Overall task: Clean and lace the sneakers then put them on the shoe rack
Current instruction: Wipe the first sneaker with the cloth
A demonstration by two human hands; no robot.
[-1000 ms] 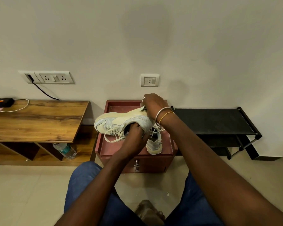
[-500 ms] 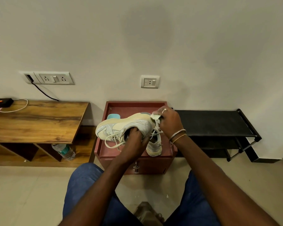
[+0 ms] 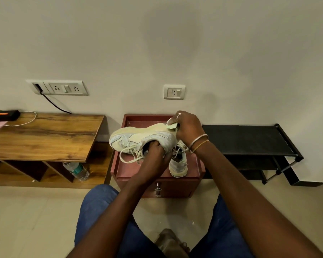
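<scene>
Nearest are the person's knees in blue jeans (image 3: 101, 211) and a bare foot (image 3: 172, 243) on the tiled floor (image 3: 26, 220). Above them the left hand (image 3: 155, 155) has its grip closed on the held sneaker (image 3: 138, 135), fingers tucked into the opening and thumb outside. The sneaker lies on its side in the air over the red cabinet (image 3: 162, 180), toe to the left, with loose laces (image 3: 131, 155) hanging. The right hand (image 3: 188, 127) pinches a pale cloth (image 3: 172, 126) tightly against the heel end, slightly higher than half a second ago. The left hand's hold is unchanged. The second sneaker (image 3: 178, 164) stands on the cabinet top below the wrists. The black shoe rack (image 3: 250, 138) stands just right of the cabinet, with a wooden table (image 3: 45, 136) to the left and a water bottle (image 3: 77, 170) beneath it.
</scene>
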